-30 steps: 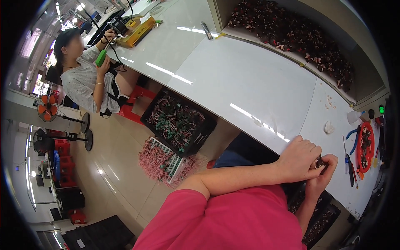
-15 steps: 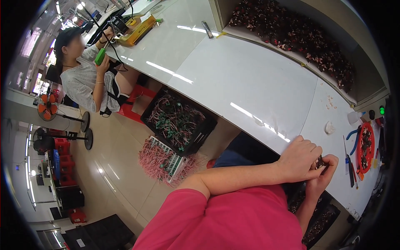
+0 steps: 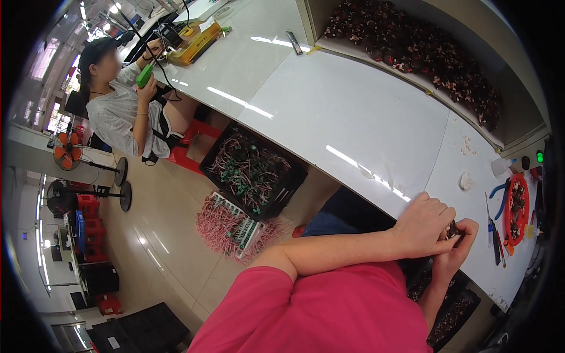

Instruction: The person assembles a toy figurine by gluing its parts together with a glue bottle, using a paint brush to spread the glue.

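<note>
Both hands meet at the front edge of the white table, on the right. My left hand (image 3: 422, 226) is closed, its fingertips against a small dark brown part (image 3: 452, 230) with a pale patch. My right hand (image 3: 462, 244) wraps round the same part from the other side. Most of the part is hidden by the fingers, so its exact kind does not show. Close by on the table lie a white crumpled lump (image 3: 466, 181), blue-handled pliers (image 3: 499, 200) and a red oval tray (image 3: 517, 209) of similar dark parts.
A long shelf bin (image 3: 412, 72) at the back holds many dark parts with pale and red bits. Thin tools, including a screwdriver (image 3: 495, 241), lie right of my hands. Below the table at left stands a black crate (image 3: 288, 185) of wired green pieces. A co-worker (image 3: 120, 109) sits far left, holding a green-handled tool.
My hands stay in nearly the same place, still on the dark part. The co-worker's green-handled tool has shifted slightly up and right.
</note>
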Available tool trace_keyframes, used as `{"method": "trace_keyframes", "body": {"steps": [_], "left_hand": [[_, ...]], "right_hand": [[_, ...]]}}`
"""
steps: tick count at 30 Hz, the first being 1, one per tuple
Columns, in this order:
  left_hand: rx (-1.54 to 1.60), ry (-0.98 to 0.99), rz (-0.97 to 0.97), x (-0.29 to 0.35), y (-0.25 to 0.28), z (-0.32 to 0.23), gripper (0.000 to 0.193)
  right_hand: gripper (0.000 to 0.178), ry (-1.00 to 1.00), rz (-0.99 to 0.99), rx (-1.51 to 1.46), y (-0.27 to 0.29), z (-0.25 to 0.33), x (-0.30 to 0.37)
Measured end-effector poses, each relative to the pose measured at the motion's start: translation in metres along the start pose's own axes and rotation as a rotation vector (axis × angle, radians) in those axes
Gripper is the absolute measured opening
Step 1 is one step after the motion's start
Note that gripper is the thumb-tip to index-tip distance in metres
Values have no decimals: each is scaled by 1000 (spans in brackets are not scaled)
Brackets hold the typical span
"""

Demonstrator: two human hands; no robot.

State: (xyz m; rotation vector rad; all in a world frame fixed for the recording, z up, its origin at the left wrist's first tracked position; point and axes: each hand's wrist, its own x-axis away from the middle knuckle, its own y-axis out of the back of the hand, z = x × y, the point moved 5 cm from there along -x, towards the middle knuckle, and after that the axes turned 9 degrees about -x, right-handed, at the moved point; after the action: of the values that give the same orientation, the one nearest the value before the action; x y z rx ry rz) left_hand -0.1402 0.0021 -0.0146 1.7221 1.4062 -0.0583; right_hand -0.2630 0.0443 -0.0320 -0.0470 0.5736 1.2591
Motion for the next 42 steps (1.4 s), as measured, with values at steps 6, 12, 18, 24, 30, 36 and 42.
{"method": "trace_keyframes", "body": {"steps": [6,12,18,24,30,36,42], "left_hand": [[1,10,9,1,-2,-1,29],[3,16,7,0,-3,1,29],[5,50,12,1,2,2,30],[27,45,-32,5,-9,1,31],[23,47,-15,5,-9,2,31],[21,45,-21,5,-8,2,30],[36,48,-18,4,-7,3,31]], "right_hand": [[29,-11,23,-20,0,1,1],[32,-13,-9,-9,-2,1,-1],[30,15,8,-8,-1,-4,0],[26,-42,-3,-65,3,-8,3],[26,-61,5,-101,1,-11,3],[26,-48,15,-96,1,-12,2],[26,-40,21,-84,0,-11,1]]}}
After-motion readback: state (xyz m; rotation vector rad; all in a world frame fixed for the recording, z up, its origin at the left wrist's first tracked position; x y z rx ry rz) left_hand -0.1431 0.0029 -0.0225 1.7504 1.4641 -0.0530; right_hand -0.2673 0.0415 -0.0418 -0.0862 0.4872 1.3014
